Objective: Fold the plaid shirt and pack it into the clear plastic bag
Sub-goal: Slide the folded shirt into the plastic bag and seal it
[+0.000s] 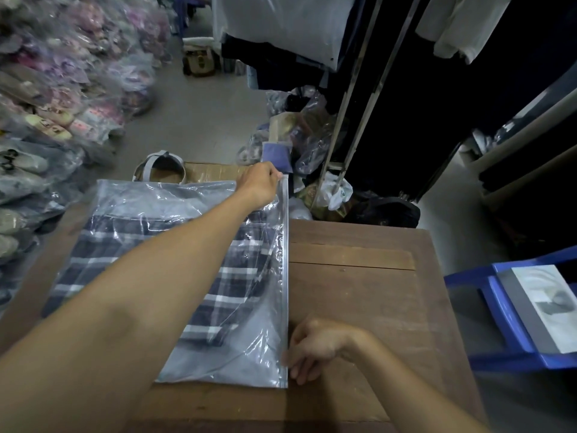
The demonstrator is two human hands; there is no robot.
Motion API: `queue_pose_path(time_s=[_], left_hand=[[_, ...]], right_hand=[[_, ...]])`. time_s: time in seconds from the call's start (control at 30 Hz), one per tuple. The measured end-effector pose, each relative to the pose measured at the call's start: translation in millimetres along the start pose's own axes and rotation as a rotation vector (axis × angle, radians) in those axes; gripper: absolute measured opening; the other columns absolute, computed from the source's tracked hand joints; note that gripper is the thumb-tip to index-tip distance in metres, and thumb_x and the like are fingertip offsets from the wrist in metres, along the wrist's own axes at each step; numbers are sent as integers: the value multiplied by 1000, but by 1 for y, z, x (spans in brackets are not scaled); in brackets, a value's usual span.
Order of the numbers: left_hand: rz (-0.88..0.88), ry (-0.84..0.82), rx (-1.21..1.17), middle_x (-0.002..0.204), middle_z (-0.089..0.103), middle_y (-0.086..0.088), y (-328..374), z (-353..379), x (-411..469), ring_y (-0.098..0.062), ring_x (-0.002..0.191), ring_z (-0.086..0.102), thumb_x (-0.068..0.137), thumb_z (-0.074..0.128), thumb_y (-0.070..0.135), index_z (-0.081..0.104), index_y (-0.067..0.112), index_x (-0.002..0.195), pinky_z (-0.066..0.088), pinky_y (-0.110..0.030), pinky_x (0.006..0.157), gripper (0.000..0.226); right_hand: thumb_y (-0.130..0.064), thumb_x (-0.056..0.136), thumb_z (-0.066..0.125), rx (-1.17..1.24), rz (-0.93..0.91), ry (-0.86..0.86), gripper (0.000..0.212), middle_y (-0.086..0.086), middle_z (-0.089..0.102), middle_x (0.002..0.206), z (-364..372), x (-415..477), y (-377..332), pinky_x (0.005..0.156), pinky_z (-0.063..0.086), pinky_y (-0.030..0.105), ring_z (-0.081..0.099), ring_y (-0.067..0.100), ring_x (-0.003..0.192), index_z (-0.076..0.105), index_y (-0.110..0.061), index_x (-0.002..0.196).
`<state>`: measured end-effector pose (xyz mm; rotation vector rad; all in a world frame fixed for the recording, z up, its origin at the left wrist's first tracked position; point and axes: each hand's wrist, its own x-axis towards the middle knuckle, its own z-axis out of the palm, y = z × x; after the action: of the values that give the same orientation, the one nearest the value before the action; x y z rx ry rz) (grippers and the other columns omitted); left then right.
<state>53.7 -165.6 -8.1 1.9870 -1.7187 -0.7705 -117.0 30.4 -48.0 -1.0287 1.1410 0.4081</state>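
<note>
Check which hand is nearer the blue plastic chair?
Right. The right hand pinches the clear plastic bag at its near corner, on the side toward the blue plastic chair. The left hand holds the far corner, farther away.

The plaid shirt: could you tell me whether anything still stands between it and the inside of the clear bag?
Nothing visible does. The plaid shirt already lies folded inside the clear plastic bag, and the left hand and right hand pinch the two ends of its zip edge.
</note>
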Motion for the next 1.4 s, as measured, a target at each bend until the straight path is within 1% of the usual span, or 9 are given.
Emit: queue_pose_path(time_s=[0.2, 0.33, 0.47, 0.6, 0.77, 0.93, 1.0, 1.13, 1.4], left_hand=[[15, -41, 1, 125, 69, 0, -1, 10, 1, -30, 109, 64, 101, 47, 16, 63, 19, 89, 50, -35, 86, 20], [28, -65, -18, 120, 68, -7, -4, 13, -2, -32, 108, 62, 100, 51, 22, 68, 13, 102, 51, -41, 91, 20], [76, -156, 62, 147, 47, -12, -30, -3, -16, -34, 136, 42, 99, 52, 28, 51, 11, 139, 36, -49, 112, 43], [-67, -88, 204, 143, 45, -14, -93, -40, -40, -35, 133, 41, 93, 61, 32, 53, 18, 133, 39, -51, 109, 43], [-287, 55, 476, 133, 49, -19, -160, -92, -86, -40, 126, 42, 86, 57, 63, 56, 11, 119, 38, -52, 105, 61], [-214, -18, 276, 138, 47, -10, -192, -98, -119, -33, 132, 40, 63, 45, 93, 50, 21, 128, 35, -56, 109, 97], [-104, -95, 270, 152, 37, -4, -187, -88, -122, -31, 143, 29, 52, 47, 99, 39, 27, 142, 27, -56, 116, 115], [34, -296, 401, 165, -18, 2, -149, -54, -117, -22, 150, -21, 42, 50, 101, -4, 29, 157, -10, -48, 122, 147], [85, -390, 547, 158, -36, -7, -94, -5, -110, -30, 145, -32, 41, 45, 103, -26, 24, 152, -14, -51, 120, 154]], right_hand=[[-4, 92, 61, -36, 83, -180, 18, -1, 70, 55, 16, -1, 5, 56, 58, 19, 69, 7, 52, 64, -5, 73], [-30, 95, 63, -240, 109, 15, 33, -3, 66, 49, 5, -8, -4, 46, 52, 18, 62, 5, 42, 61, -7, 71], [-44, 90, 61, -441, -137, 570, 34, -1, 65, 69, -10, -19, -36, 55, 45, 26, 61, 15, 66, 65, -16, 71], [-50, 92, 56, -438, -401, 831, 30, 0, 61, 101, 10, 2, -76, 85, 50, 41, 56, 21, 99, 60, -20, 90], [-65, 92, 39, -765, -425, 925, 62, 10, 31, 153, 37, 42, -108, 115, 22, 52, 22, 33, 140, 42, -24, 138], [-74, 90, 23, -819, -336, 910, 82, 15, 7, 165, 36, 55, -99, 121, 0, 56, -2, 39, 150, 21, -20, 152], [-76, 89, 18, -817, -304, 934, 86, 14, 3, 165, 22, 52, -84, 121, -3, 55, -6, 38, 151, 16, -21, 155], [-80, 87, 14, -810, -241, 986, 89, 10, 0, 166, -20, 35, -48, 122, -5, 51, -11, 33, 151, 13, -24, 156], [-84, 83, 22, -775, -205, 983, 89, 1, 2, 166, -75, 7, -6, 123, -6, 45, -13, 25, 152, 17, -31, 155]])
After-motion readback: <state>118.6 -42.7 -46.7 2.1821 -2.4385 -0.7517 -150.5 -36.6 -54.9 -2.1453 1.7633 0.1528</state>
